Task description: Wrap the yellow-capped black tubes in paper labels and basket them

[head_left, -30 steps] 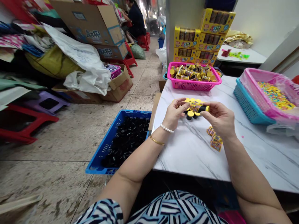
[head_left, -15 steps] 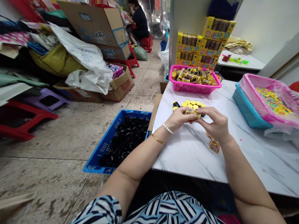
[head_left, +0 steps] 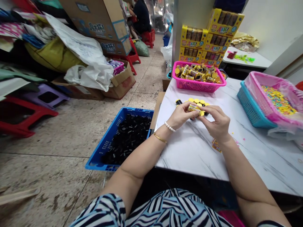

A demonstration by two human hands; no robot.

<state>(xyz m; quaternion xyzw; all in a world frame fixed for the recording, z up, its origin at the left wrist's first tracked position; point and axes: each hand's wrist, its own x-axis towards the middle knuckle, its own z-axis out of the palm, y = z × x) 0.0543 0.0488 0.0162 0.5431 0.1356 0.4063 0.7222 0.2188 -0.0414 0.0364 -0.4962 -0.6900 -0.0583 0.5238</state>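
Over the marble-patterned table (head_left: 189, 142), my left hand (head_left: 181, 117) is closed round a small yellow-capped tube (head_left: 193, 108) with a printed yellow label. My right hand (head_left: 218, 122) pinches the tube's capped end with thumb and fingertips, so both hands hold it, tilted sideways. Just behind them stand several black tubes with yellow caps (head_left: 196, 101), partly hidden by my fingers. One black tube (head_left: 178, 102) lies on its side at the left of the group. Printed stickers (head_left: 216, 145) lie on the table under my right wrist, which covers part of them.
A pink basket (head_left: 201, 85) of labelled tubes stands at the table's back, before stacked yellow boxes (head_left: 193, 37). Nested blue and pink baskets (head_left: 254, 108) with colourful small pieces are at right. On the floor at left sits a blue crate (head_left: 104, 138) of black parts. Another person (head_left: 141, 17) sits far off.
The tube has turned slightly in my hands, showing more of its label and yellow cap. My right forearm now covers more of the stickers. The view has shifted a little.
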